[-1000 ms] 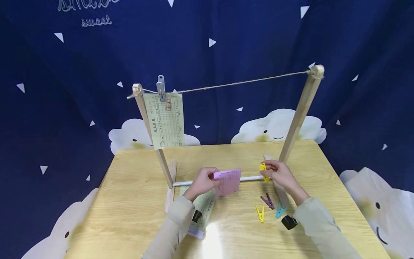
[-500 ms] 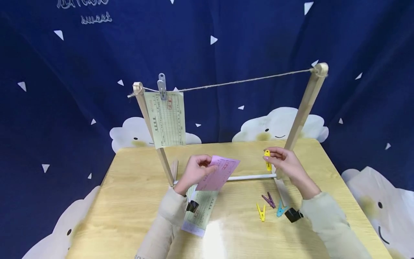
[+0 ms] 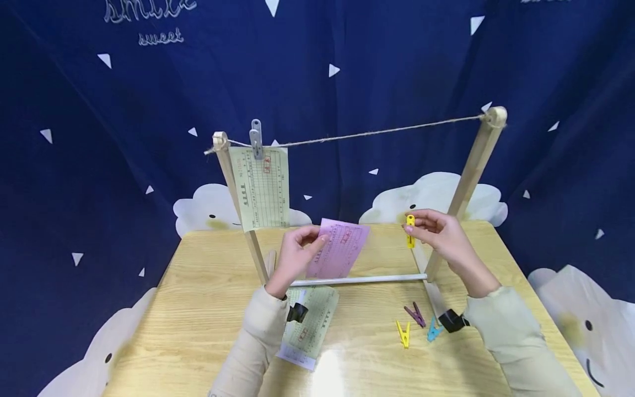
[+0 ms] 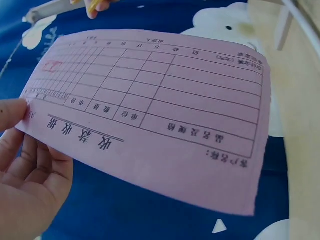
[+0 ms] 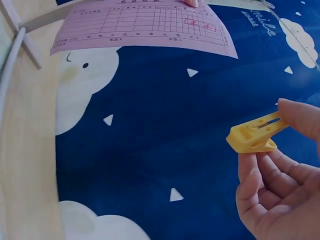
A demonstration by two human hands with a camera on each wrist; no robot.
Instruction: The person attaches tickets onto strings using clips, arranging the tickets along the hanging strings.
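Observation:
A pink receipt slip (image 3: 339, 251) is pinched at its upper left corner by my left hand (image 3: 296, 253), above the white crossbar of the wooden frame. The left wrist view shows the printed slip (image 4: 150, 110) between thumb and fingers, bending slightly. My right hand (image 3: 446, 237) pinches a yellow clothespin (image 3: 410, 231) near the right post. Seen from the right wrist, the clothespin (image 5: 255, 134) lies between thumb and fingertips. Below a twine line (image 3: 367, 133) hangs a pale green receipt slip (image 3: 261, 190), held by a grey clothespin (image 3: 256, 140).
More slips (image 3: 317, 320) lie on the table under my left forearm. A purple clothespin (image 3: 415, 315), another yellow clothespin (image 3: 404, 334) and a blue clothespin (image 3: 434, 330) lie near the right foot of the frame. A wooden post (image 3: 471, 176) stands on the right, a white crossbar (image 3: 367, 279) runs low between the posts.
Both hands have risen from near the crossbar, the left lifting the pink slip and the right lifting the yellow clothespin. The pink slip has turned to face the camera more.

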